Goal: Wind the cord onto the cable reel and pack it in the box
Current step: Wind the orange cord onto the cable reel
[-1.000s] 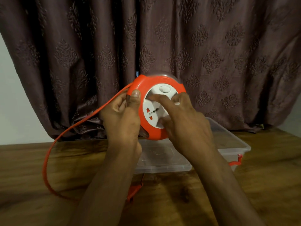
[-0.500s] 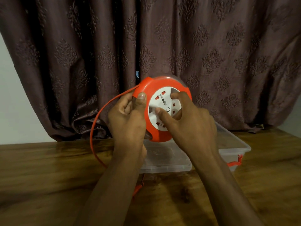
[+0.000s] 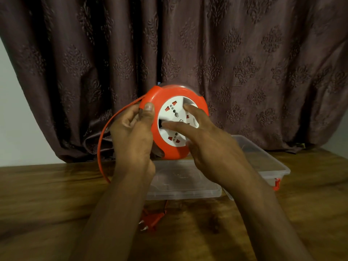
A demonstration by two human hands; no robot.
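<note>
Head view, left to right: cord (image 3: 102,140) loops down from the reel (image 3: 175,125) toward the table (image 3: 37,194). My left hand (image 3: 132,134) clamps the reel's rim, thumb on the front, steadying it in the air. My right hand (image 3: 209,147) lays straight fingers on the white hub, I judge to spin it. Below waits the box (image 3: 271,162), lid (image 3: 188,185) beside it; plug (image 3: 150,221) lies nearer me.
</note>
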